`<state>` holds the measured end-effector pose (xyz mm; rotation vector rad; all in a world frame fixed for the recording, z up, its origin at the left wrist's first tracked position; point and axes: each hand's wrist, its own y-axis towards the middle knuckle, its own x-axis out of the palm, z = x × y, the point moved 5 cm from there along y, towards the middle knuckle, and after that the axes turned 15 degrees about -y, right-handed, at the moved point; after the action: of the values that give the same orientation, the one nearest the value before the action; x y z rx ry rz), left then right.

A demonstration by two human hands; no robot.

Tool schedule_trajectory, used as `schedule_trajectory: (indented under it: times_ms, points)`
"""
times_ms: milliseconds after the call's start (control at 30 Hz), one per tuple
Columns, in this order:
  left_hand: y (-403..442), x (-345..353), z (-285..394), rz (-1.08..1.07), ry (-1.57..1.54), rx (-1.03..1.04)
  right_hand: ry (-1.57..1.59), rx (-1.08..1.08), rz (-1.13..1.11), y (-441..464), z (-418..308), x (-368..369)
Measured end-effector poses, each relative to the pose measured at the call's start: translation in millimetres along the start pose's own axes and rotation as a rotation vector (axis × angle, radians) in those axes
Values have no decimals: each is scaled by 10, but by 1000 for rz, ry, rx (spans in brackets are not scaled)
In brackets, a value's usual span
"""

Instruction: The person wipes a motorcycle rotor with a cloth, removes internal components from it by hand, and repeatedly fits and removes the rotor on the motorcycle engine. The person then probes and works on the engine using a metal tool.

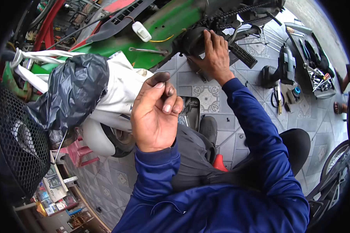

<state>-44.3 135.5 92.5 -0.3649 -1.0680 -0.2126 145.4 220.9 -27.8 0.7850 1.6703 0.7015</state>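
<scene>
My left hand [156, 112] is raised palm up in the centre, its fingers curled and thumb pressed against the darkened index finger; anything pinched there is too small to make out. Behind it lie a white cloth [122, 83] and a black plastic bag [79, 87]. My right hand [216, 56] reaches forward with fingers spread over a dark round part [194, 40] of the motorbike, beside the chain [241, 13] and a footrest [243, 55]. The green body panel [159, 29] carries a wrench [147, 50] and a white switch [141, 32].
On the tiled floor at right stand a cordless power tool [286, 64], scissors [277, 98] and a long tool tray [324, 93]. A black mesh basket [19, 143] is at left, a pink stool [79, 153] below it. Another person's foot [339, 107] shows at far right.
</scene>
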Motion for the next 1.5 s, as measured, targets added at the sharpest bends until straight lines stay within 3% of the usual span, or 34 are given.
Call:
schedule_trajectory:
  times_ms: [200, 600, 833, 933, 1033, 1100, 1200, 1267, 1367, 1433, 1500]
  points:
    - [-37, 7, -3, -13, -20, -1, -159, 52, -109, 143, -101, -109]
    - [-121, 164, -94, 68, -10, 27, -126, 43, -110, 105, -52, 104]
    - [-116, 157, -100, 61, -54, -5, -12, 73, -66, -62, -176, -366]
    - [-93, 194, -147, 40, -65, -9, 307, 101, -16, 3, -128, -781]
    - [-59, 156, -158, 51, -72, 3, 929, 536, -100, -62, -63, -1144]
    - [6, 151, -197, -6, -33, 9, 1067, 624, -39, -112, 96, -1224]
    - [69, 185, -311, -33, 48, 21, 1321, 763, -124, -194, 320, -1288]
    - [142, 174, -360, -46, 115, 85, 1354, 702, -106, -292, 419, -1369]
    - [259, 140, -453, -78, 143, 85, 1889, 1111, -113, -443, 419, -1395]
    - [306, 163, -544, -48, 117, 76, 2311, 746, -425, -453, 322, -1583]
    - [352, 190, -609, -57, 83, 29, 2332, 1044, -408, -554, 186, -1826]
